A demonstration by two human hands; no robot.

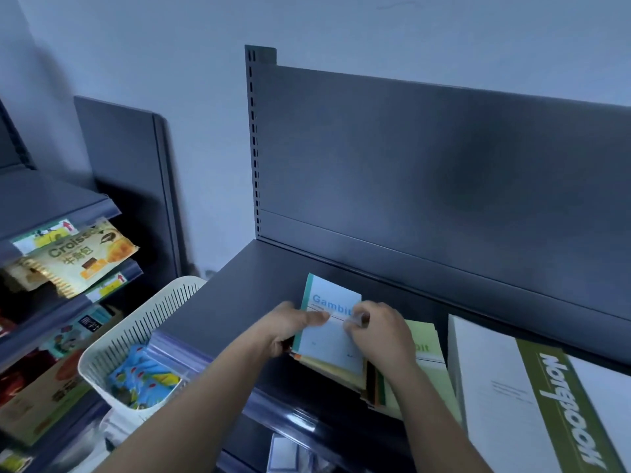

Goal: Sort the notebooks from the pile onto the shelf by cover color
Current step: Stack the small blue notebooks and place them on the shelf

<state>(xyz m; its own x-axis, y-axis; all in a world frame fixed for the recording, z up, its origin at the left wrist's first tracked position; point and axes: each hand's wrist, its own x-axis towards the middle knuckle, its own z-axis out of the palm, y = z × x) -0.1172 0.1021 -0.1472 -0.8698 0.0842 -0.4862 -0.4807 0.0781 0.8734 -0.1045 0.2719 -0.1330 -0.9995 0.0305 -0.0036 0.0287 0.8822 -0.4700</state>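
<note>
A light blue notebook with a teal spine and the word Gambit lies on top of a pile of notebooks on the dark grey shelf. My left hand grips its left edge, thumb across the cover. My right hand pinches its right edge. Just right of the pile lies a light green notebook, partly under my right wrist. Below the blue one, yellowish and orange covers show at the edges.
A large white and olive box marked Notebook fills the shelf's right end. A white slotted basket with blue packets stands left of the shelf. Snack shelves are at far left. The shelf's back panel rises behind.
</note>
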